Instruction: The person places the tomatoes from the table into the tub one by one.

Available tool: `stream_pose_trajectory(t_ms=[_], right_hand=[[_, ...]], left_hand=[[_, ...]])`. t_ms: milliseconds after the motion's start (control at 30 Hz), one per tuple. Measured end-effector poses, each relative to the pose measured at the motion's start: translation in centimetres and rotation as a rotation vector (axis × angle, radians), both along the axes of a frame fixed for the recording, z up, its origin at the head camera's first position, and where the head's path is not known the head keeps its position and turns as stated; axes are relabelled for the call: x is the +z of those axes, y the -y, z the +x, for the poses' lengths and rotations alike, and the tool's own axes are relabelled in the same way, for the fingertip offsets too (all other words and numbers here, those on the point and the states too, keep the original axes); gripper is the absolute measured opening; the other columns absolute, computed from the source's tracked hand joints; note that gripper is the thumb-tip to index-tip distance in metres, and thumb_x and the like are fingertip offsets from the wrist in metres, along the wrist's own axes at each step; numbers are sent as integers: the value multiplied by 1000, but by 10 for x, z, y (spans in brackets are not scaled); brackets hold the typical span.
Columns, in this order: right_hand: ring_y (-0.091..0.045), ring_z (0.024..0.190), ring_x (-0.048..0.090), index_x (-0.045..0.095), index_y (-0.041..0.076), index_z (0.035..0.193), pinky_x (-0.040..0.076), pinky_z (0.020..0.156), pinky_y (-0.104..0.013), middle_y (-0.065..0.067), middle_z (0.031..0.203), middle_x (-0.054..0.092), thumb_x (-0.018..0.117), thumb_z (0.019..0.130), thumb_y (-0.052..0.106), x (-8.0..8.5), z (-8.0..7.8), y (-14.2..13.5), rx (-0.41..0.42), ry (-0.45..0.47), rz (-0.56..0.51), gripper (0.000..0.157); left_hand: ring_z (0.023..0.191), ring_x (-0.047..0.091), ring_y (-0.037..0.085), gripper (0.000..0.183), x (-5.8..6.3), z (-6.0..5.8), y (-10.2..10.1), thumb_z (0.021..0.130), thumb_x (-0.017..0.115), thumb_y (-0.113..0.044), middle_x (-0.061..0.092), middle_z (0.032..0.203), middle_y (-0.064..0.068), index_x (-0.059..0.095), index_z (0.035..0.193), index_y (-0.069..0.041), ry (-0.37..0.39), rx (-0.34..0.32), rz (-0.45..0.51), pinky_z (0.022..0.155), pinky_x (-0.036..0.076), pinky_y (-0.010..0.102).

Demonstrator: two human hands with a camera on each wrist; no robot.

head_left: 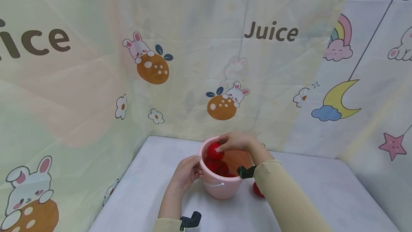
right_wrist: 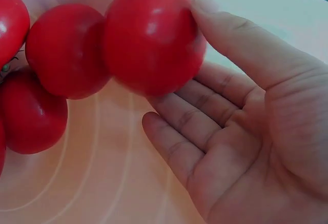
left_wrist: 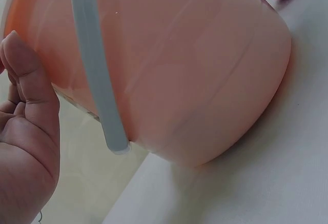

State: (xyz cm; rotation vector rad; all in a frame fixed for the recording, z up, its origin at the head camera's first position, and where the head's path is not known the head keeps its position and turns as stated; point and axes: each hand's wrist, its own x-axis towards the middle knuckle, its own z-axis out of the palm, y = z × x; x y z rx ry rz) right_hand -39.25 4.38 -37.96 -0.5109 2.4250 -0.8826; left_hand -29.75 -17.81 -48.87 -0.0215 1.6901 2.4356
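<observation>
A pink bucket (head_left: 220, 187) stands upright on the table, its pale handle (left_wrist: 95, 65) hanging down the side. At the rim's left side, my left hand (head_left: 187, 171) grips the bucket. My right hand (head_left: 236, 141) reaches over the opening and holds a red tomato (right_wrist: 154, 39) between thumb and fingers. Below it, several more tomatoes (right_wrist: 69, 49) lie inside the bucket. A green stem end shows on one of them in the right wrist view. Another tomato (head_left: 258, 190) rests on the table right of the bucket, partly hidden by the right sleeve.
The white-covered table (head_left: 305, 178) extends around the bucket. Behind and beside it hang printed cloth walls (head_left: 193, 63) with rabbits, fruit and lettering. A small black device (head_left: 191, 220) is strapped at the left wrist, and another (head_left: 246, 172) at the right.
</observation>
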Motion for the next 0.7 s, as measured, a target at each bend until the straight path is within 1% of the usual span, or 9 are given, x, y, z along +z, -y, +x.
stream_pose_trajectory(t_ms=[167,267,400,533,633,700], right_hand=[[-22,122,53,66,36,124,55,92,-46,9,121,66,77,81,44,3,3,-3,-14,-25,1,45],[-22,125,52,66,36,124,53,95,-49,10,123,67,75,84,43,3,4,-5,-6,-35,-5,42],[-21,126,52,66,36,124,50,98,-53,11,122,67,74,84,43,3,4,-6,-3,-47,-8,41],[-20,125,53,66,36,125,52,96,-51,11,123,67,74,84,44,3,3,-7,8,-60,-11,42],[-20,124,55,64,31,128,52,97,-49,8,125,67,72,86,42,8,5,-12,38,-70,-36,44],[-21,125,55,63,27,131,51,99,-51,4,129,66,70,88,42,15,7,-18,44,-68,-74,47]], left_hand=[[62,60,12,34,0,0,-1,96,60,-30,63,71,1,62,107,2,3,2,-4,65,58,23],[63,60,12,36,0,0,-1,96,60,-30,64,72,1,61,110,3,4,3,-11,66,58,23],[63,61,13,36,0,0,0,97,59,-30,64,72,2,61,110,3,3,-1,-17,67,58,23],[63,60,12,34,1,0,1,97,59,-29,63,71,1,62,108,3,-3,-3,-18,66,58,23],[63,60,12,34,0,0,0,97,59,-29,63,71,1,62,108,3,-8,-3,-16,66,58,23],[63,60,12,35,0,0,0,97,59,-29,63,71,1,61,109,4,-8,0,-15,66,58,23]])
